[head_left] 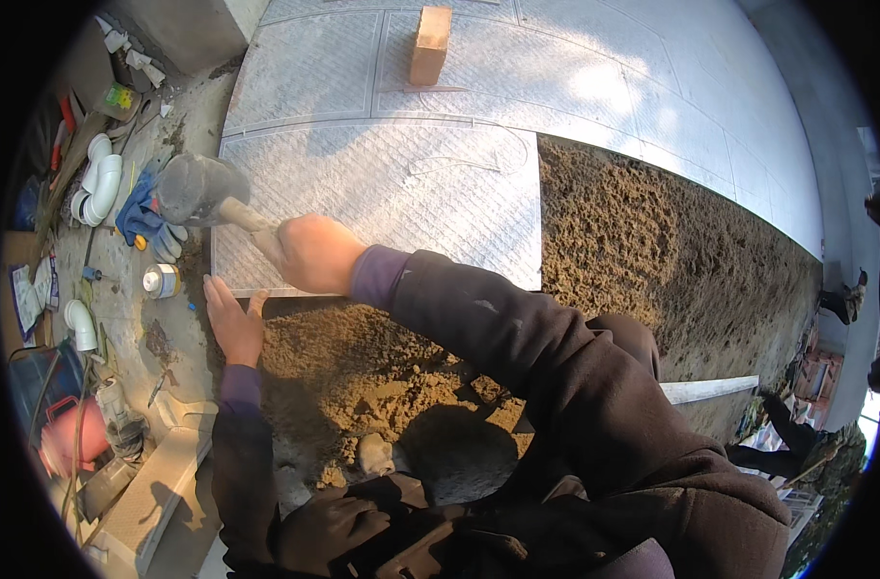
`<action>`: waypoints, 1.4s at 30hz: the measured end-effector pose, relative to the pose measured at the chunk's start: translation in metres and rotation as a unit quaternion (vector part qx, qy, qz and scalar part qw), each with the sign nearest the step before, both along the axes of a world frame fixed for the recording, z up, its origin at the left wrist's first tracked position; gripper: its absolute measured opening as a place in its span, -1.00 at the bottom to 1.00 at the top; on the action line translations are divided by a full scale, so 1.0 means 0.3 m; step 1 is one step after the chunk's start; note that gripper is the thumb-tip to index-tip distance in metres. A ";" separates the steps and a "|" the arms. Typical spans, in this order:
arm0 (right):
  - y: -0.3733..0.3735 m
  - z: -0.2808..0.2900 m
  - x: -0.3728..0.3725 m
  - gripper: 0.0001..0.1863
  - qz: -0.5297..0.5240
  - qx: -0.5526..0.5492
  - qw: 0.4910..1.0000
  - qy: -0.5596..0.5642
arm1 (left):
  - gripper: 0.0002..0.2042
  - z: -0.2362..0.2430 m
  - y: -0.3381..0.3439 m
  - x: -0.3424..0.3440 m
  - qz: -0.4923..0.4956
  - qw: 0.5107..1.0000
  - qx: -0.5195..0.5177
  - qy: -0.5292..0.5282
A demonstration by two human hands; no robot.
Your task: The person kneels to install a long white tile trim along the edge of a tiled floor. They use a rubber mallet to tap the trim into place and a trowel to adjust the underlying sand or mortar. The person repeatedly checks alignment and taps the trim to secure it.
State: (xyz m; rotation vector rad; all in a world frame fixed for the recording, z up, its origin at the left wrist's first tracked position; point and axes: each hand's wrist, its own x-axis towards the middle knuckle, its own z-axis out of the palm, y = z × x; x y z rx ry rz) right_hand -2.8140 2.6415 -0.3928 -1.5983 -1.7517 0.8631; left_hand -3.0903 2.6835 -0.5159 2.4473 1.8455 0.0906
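My right hand [319, 253] is closed around the wooden handle of a rubber mallet [203, 190]. Its dark, round head hangs at the left edge of a large light-grey tile [430, 207]. The tile has a fine diagonal texture and a looped line drawn on its surface. At the tile's near left corner is my left hand [235, 328], its fingers stretched and the thumb apart, touching the edge. Loose brown sand [363, 352] lies just in front of that edge, with a dark bucket-like round shape [459, 444] beside it, partly hidden by my sleeve.
A brick [430, 46] stands on the laid tiles [314, 63] beyond. A sand bed [652, 227] stretches right, near a pale straight bar [710, 389]. On the left lie blue gloves [150, 217], white pipe elbows [100, 183], a small bottle [161, 281] and a carton [155, 497].
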 end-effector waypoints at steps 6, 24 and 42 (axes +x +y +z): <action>-0.047 -0.027 -0.001 -0.37 0.014 -0.112 0.993 -0.037 | -0.03 -0.011 -0.005 -0.005 -0.022 0.999 0.035 -0.022; -0.075 -0.039 0.016 -0.34 0.012 -0.117 0.991 -0.056 | -0.05 -0.005 0.002 -0.001 -0.020 0.999 0.030 -0.027; -0.117 -0.035 0.000 -0.37 0.010 -0.074 0.997 -0.004 | -0.02 -0.007 -0.006 0.004 -0.015 0.999 0.038 -0.008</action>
